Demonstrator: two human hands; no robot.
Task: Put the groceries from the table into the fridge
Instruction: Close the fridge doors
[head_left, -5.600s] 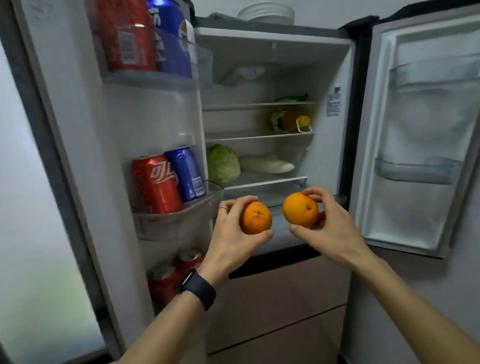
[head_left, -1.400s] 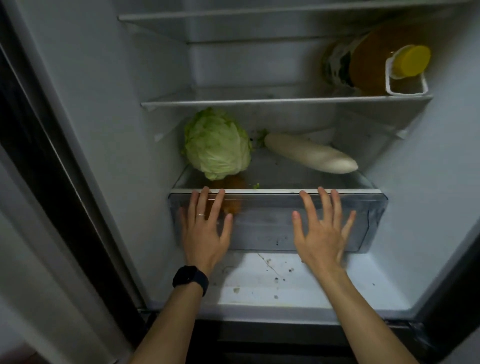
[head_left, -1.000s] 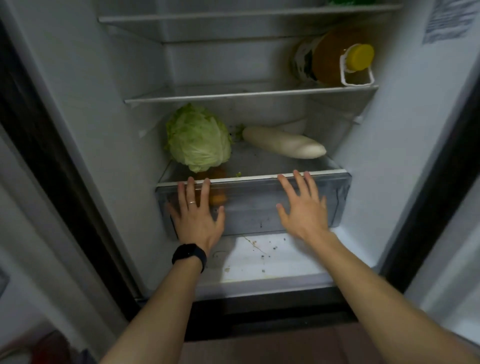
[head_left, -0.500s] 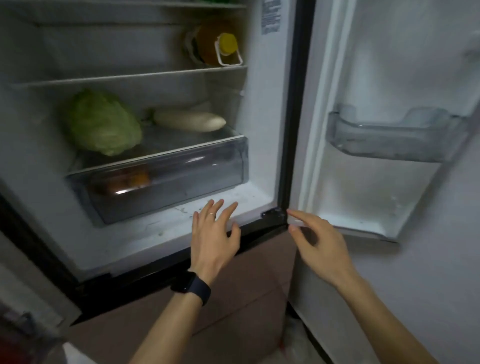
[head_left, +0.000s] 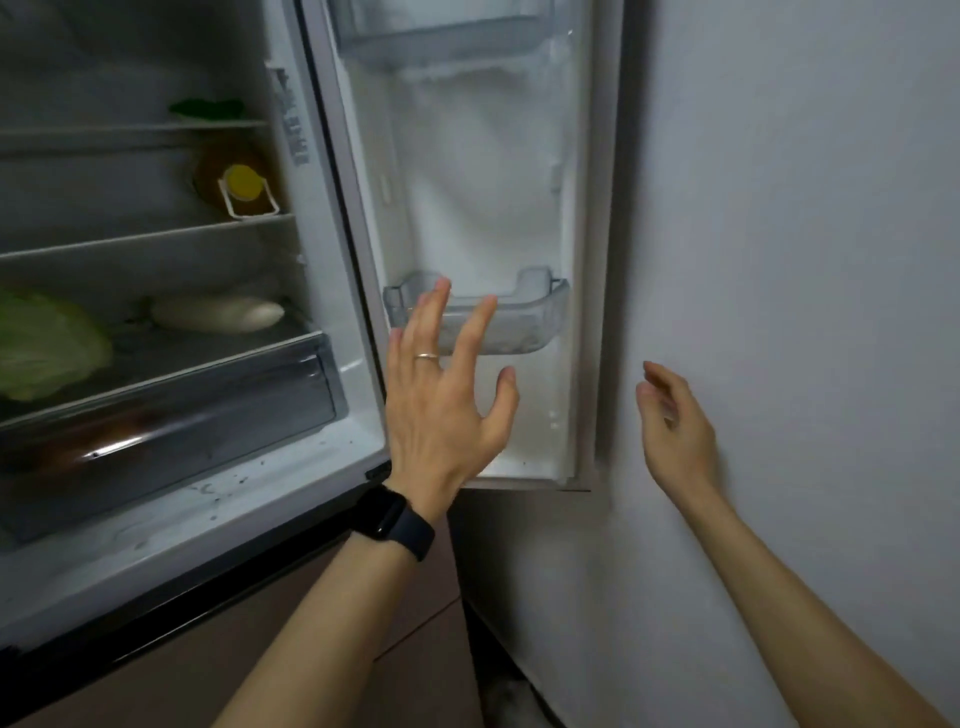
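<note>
Our left hand (head_left: 441, 410) fans empty fingers wide, door bin (head_left: 535, 317) behind them; our right hand (head_left: 675, 431) hangs loose-fingered, fridge door (head_left: 493, 208) leftward

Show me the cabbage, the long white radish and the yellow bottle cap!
cabbage (head_left: 47, 353): head view, middle of its leafy side.
white radish (head_left: 218, 314): head view, middle of its length.
yellow bottle cap (head_left: 241, 183): head view, centre of the cap's top.

Glossy clear plastic drawer (head_left: 171, 431) and door bin (head_left: 524, 317); matt, smooth white door liner (head_left: 483, 182).
</note>
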